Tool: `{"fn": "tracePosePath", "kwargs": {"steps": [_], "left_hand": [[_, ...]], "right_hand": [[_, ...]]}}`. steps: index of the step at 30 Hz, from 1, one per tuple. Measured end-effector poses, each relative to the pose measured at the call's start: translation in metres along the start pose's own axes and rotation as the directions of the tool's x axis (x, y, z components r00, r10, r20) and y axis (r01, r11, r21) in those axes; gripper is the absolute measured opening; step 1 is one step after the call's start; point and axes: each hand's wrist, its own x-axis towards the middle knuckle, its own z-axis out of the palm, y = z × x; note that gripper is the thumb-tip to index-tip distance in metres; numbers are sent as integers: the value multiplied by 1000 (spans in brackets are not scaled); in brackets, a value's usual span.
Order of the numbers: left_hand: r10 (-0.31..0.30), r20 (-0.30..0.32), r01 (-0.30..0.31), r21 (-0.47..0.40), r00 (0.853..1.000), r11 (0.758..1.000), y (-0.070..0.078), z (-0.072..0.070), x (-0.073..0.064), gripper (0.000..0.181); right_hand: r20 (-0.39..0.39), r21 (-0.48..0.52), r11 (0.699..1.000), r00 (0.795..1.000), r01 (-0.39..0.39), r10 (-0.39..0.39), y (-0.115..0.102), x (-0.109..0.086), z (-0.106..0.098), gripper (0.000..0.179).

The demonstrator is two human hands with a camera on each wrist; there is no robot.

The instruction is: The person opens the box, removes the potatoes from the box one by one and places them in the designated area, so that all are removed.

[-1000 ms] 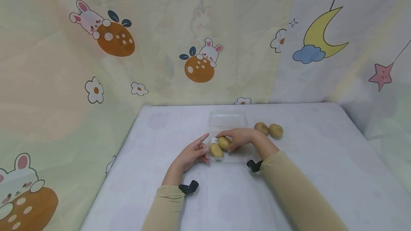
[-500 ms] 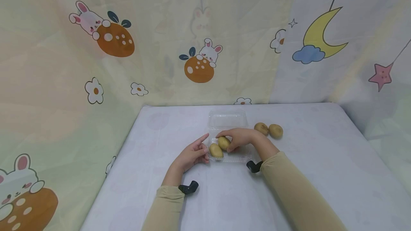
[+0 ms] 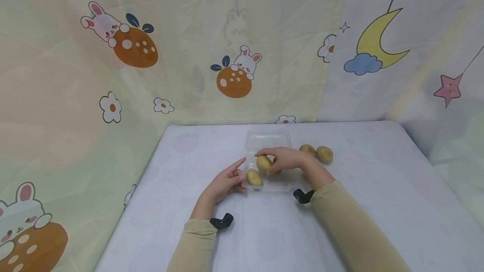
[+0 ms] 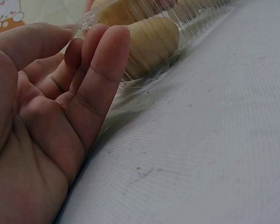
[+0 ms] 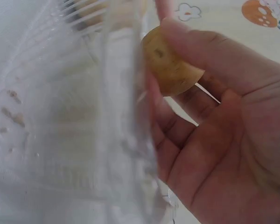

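A clear plastic clamshell box [image 3: 280, 184] lies on the table with its lid [image 3: 268, 140] folded back. My right hand [image 3: 285, 158] pinches a potato [image 3: 264, 163] between thumb and fingers, just above the box's left half; the right wrist view shows that potato [image 5: 168, 65] raised beside the clear wall. Another potato [image 3: 254, 178] sits in the box's near left corner. At that left side, my left hand [image 3: 223, 184] holds the box's rim, index finger pointing out. The left wrist view has the fingertips against the wall, close to the potato [image 4: 154, 43] inside.
Two more potatoes [image 3: 324, 154] lie side by side on the white-covered table [image 3: 264, 230], right of the box. A patterned cloth [image 3: 181, 53] hangs behind the table. Each wrist carries a small black camera [image 3: 222, 221].
My right hand has lifted its potato slightly up and away from the one in the near left corner. My left hand and the box stay where they were.
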Motion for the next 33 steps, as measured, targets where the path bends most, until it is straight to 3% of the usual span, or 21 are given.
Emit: {"fn": "tracePosePath", "kwargs": {"steps": [9,19,25,33], "left_hand": [[-21,-9,21,10,1000,1000,1,0,0,69],[-5,-2,5,9,1000,1000,2,2,0,69],[2,1,-2,7,1000,1000,2,2,0,69],[-1,-1,1,8,1000,1000,4,3,-1,69]], "right_hand": [[-77,57,998,997,8,-4,6,-20,-6,65],[-200,10,998,978,-61,62,15,-50,-11,65],[-234,82,997,972,8,12,26,-66,-15,67],[-333,47,999,943,-7,22,46,-96,-17,67]]}}
